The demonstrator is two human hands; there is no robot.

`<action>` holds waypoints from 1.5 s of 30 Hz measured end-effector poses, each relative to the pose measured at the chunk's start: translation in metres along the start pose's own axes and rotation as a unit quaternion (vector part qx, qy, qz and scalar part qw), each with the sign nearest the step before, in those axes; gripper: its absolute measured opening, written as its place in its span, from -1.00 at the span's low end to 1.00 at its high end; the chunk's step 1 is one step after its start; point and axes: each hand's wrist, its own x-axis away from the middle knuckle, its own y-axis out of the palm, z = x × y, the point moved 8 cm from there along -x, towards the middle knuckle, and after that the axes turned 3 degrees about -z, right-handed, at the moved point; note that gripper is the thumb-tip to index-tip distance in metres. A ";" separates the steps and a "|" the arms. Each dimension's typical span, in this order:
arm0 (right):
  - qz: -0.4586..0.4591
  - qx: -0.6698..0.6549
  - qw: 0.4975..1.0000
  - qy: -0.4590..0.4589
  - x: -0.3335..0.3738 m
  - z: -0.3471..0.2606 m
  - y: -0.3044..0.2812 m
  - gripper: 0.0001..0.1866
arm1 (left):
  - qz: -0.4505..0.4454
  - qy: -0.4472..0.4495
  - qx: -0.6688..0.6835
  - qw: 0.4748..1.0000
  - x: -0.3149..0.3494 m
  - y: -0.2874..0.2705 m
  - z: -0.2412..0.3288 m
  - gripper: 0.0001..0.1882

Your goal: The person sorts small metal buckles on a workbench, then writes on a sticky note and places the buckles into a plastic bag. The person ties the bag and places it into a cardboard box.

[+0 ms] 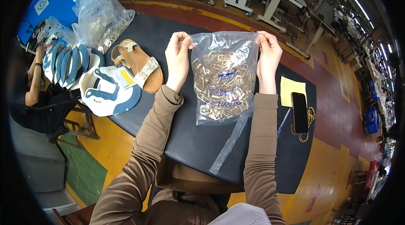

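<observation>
A clear plastic bag (223,83) full of metal buckles lies spread in front of me on the dark table, its top edge stretched between my hands. Blue handwriting marks its front. My left hand (179,58) pinches the bag's upper left corner between thumb and fingers. At the upper right corner, my right hand (268,54) grips the plastic the same way. A loose strip of clear plastic (230,145) trails from the bag's lower right toward the near table edge.
Left of the bag are a tan sandal (141,67), white-and-blue shoe parts (110,94) and another buckle-filled bag (99,14). On the right lie yellow paper (291,86), a phone (300,113), a pen (283,121) and a yellow cord (311,116). A co-worker's arm (35,75) shows far left.
</observation>
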 end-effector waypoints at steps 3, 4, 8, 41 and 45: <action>-0.030 0.014 0.999 -0.021 0.003 -0.022 0.015 -0.89 | 0.007 0.027 -0.021 0.999 0.005 0.004 0.015 -0.91; -0.059 0.038 0.997 -0.040 0.004 -0.032 0.024 -0.90 | 0.007 0.037 -0.032 0.999 0.007 0.006 0.021 -0.91; -0.283 0.082 0.955 0.046 0.020 -0.034 0.065 -0.74 | -0.029 0.037 -0.026 0.999 0.018 0.022 0.030 -0.95; 0.053 0.186 0.969 -0.156 0.025 -0.080 0.034 -0.75 | -0.402 -0.372 0.216 0.808 0.092 0.092 -0.046 -0.14; 0.051 0.204 0.962 -0.176 0.024 -0.085 0.032 -0.75 | -0.399 -0.405 0.237 0.788 0.096 0.093 -0.047 -0.13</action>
